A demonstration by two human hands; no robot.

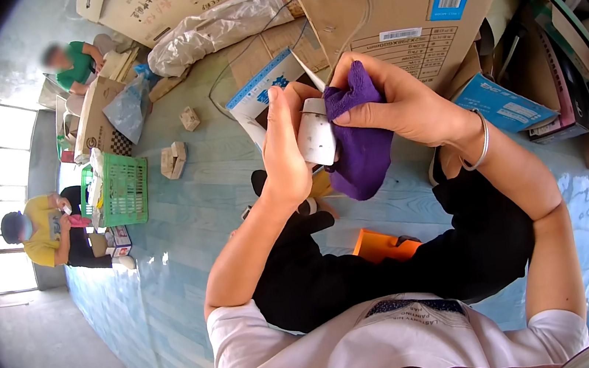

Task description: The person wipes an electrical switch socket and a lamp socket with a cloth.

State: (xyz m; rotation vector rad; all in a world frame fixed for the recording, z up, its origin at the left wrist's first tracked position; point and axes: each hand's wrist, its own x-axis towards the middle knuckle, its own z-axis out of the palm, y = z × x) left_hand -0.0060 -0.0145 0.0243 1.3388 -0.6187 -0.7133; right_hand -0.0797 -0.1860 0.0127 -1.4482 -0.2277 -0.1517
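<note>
My left hand (pixel 284 141) is closed around a white piece with dark specks (pixel 316 135), smooth and rounded at its lower end; its exact kind I cannot tell. A thin pale pointed part (pixel 309 70) rises above it. Bunched in my right hand (pixel 395 100) is a purple cloth (pixel 361 156), pinched between thumb and fingers. The cloth lies against the right side of the white piece, covering that side, and its loose end hangs below. Both hands are raised above my lap, close together.
An orange open box (pixel 384 244) sits between my legs. Ahead stand a large cardboard box (pixel 399 14) and a blue-white carton (pixel 264 91). Wooden blocks (pixel 174 160) and a green basket (pixel 125 187) are on the floor at left, near two seated people. More boxes (pixel 507 104) fill the right.
</note>
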